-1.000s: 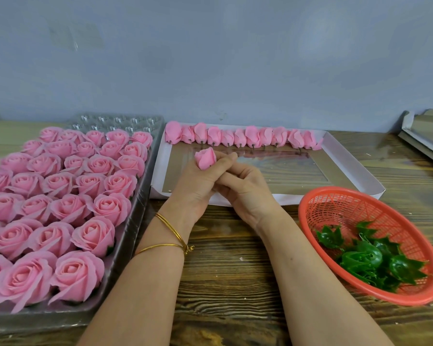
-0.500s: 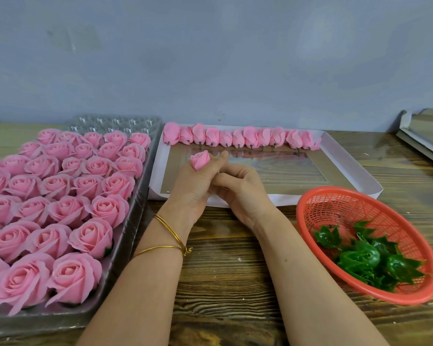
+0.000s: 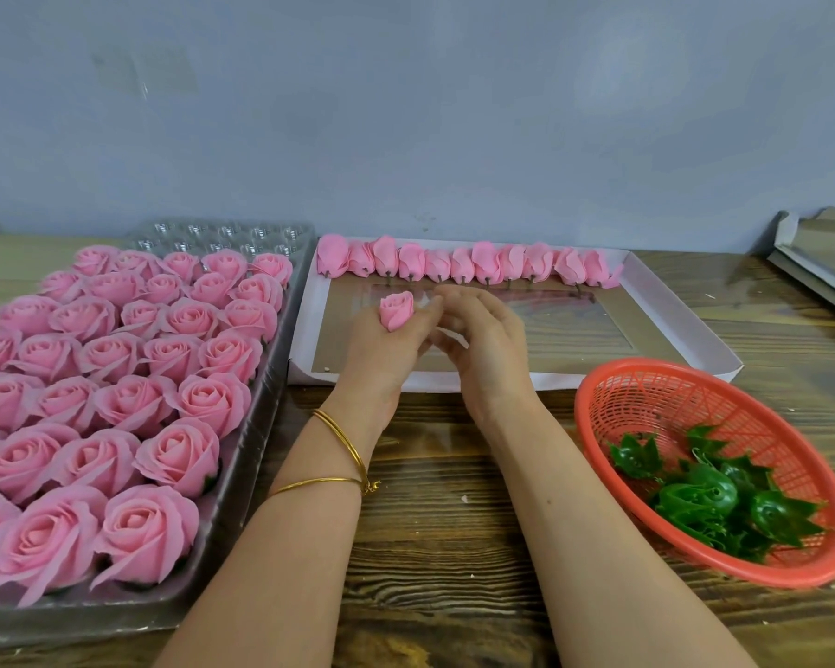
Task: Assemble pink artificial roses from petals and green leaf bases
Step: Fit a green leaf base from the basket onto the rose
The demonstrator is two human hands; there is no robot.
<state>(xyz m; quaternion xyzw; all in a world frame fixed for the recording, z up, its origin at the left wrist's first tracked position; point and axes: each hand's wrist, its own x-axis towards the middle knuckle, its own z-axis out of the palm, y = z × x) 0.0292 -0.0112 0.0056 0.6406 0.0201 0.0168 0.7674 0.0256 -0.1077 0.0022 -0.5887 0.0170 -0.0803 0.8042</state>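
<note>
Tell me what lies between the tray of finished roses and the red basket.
Head view: both forearms cross the wooden table there; beyond them the left hand holds a rosebud.

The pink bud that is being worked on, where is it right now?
In the head view the pink bud is left of centre, held by the left hand above the white box, between the tray of roses and the right hand.

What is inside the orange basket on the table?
The orange basket holds green leaf bases heaped toward its near side, bare mesh beyond. Anything beneath the heap is covered.
</note>
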